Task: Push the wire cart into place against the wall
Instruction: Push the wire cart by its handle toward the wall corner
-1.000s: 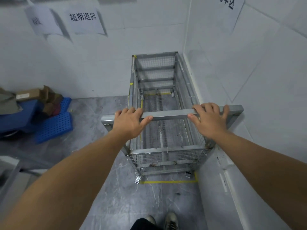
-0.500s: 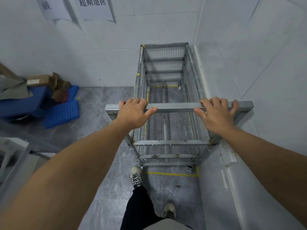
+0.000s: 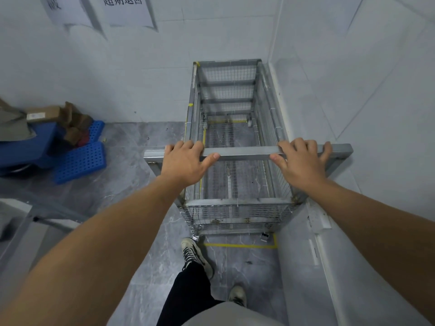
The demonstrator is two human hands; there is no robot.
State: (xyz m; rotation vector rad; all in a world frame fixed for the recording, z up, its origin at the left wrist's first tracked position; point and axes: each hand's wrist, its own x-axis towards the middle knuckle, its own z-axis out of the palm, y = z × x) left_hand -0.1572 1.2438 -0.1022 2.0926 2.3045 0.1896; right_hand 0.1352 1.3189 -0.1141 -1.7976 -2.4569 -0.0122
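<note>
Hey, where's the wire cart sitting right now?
In the head view the wire cart stands centre-right in the room's corner, its right side along the right-hand wall, its far end at the back wall and both hands on its handle bar.

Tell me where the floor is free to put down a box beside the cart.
Free: the grey floor between the wire cart and the blue perforated trays, and behind the yellow tape line near the shoes. Crowded: the cart's right side hugs the wall.
</note>
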